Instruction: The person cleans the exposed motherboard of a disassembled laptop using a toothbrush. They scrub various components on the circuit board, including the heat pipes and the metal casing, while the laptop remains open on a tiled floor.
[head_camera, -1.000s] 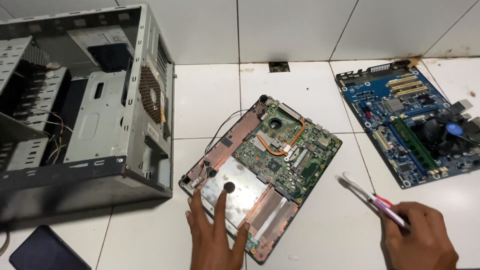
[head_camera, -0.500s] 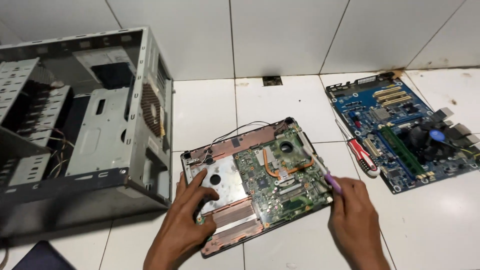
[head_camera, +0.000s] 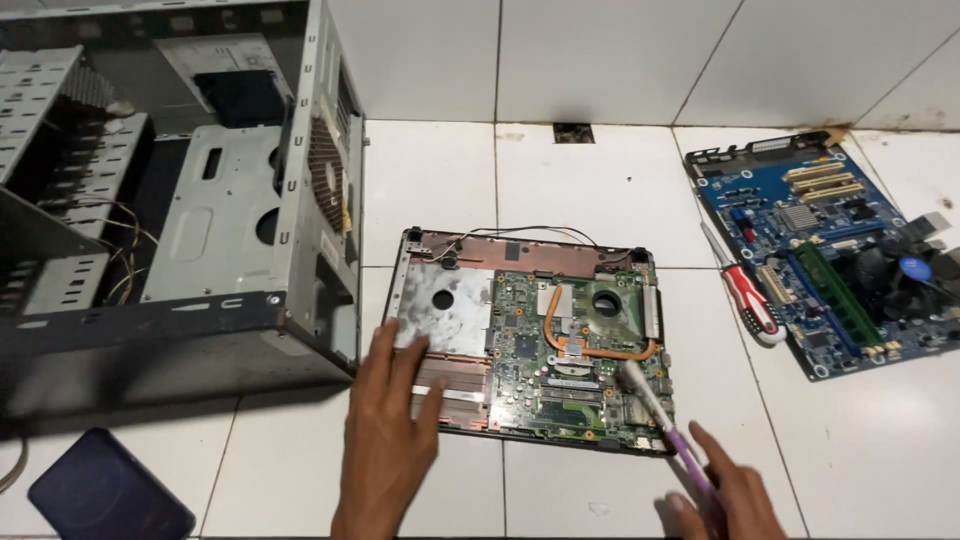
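On the white tiled floor (head_camera: 590, 180) lies an opened laptop base (head_camera: 530, 335), its green circuit board and copper heat pipe bare to view; the left hand (head_camera: 390, 430) rests flat on its near left corner, fingers spread over the grey metal plate and the copper-coloured strip; the right hand (head_camera: 725, 500), low at the frame's edge, is closed around a purple-handled brush (head_camera: 665, 425), whose pale bristles touch the board near its right front part; to the left stands an empty desktop computer case (head_camera: 180, 200) with its side open; to the right, well apart, lies a blue motherboard (head_camera: 830, 245), and just beside it a red-handled screwdriver (head_camera: 745, 295); a dark flat device (head_camera: 110, 495) sits near the bottom left corner.
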